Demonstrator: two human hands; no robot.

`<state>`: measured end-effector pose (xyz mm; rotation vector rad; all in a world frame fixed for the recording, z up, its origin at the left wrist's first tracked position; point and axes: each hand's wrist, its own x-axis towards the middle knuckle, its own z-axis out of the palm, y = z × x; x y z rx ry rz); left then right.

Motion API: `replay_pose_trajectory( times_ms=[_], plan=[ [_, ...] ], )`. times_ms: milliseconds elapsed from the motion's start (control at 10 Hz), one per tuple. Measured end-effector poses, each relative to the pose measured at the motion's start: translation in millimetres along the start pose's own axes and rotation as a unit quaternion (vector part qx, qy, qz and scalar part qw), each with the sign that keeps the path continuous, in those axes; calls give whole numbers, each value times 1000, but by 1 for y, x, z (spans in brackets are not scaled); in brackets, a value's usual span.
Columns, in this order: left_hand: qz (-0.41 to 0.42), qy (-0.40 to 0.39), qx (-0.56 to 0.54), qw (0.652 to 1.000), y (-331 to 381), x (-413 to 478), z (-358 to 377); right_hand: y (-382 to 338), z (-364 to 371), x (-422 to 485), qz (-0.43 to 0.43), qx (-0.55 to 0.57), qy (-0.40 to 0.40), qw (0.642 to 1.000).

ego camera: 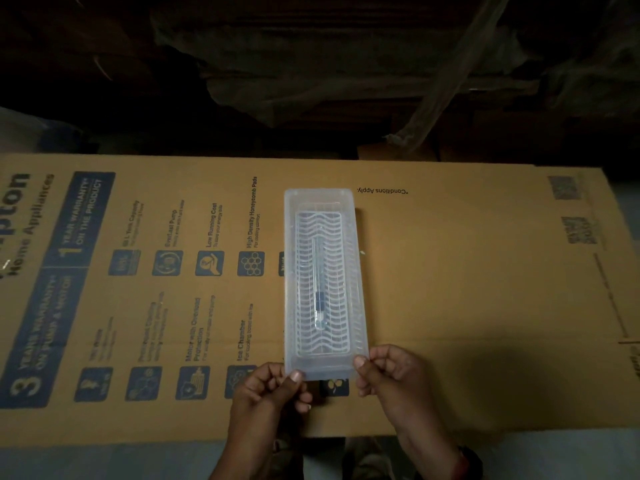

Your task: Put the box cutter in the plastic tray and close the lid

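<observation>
A long, translucent plastic tray [360, 271] lies lengthwise on a flattened cardboard sheet, with its clear lid [320, 197] on top. Through the lid I see a ribbed white insert and the slim box cutter [318, 289] lying along the middle, its dark slider toward the near end. My left hand [273, 386] pinches the tray's near left corner, thumb on top of the lid. My right hand [388, 368] pinches the near right corner the same way.
The printed brown cardboard sheet [467, 289] covers the work surface, with blue product graphics on its left half. Behind it is a dark pile of wrapped cardboard [346, 81]. A grey floor strip [104, 462] shows at the bottom.
</observation>
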<state>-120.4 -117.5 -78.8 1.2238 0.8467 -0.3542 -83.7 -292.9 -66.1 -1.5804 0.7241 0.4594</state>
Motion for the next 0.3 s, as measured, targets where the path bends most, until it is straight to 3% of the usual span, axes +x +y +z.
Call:
replay_pose_trajectory(
  times_ms=[100,200,300],
  plan=[
    [-6,16,20,1000,1,-4,0,1,-3,-1,-4,-21,-5,1000],
    [102,111,154,976,5,-10,-2,-4,-6,-3,-78,-120,23,989],
    [262,161,281,909,23,-21,-1,-23,-9,-10,-203,-263,53,942]
  ],
)
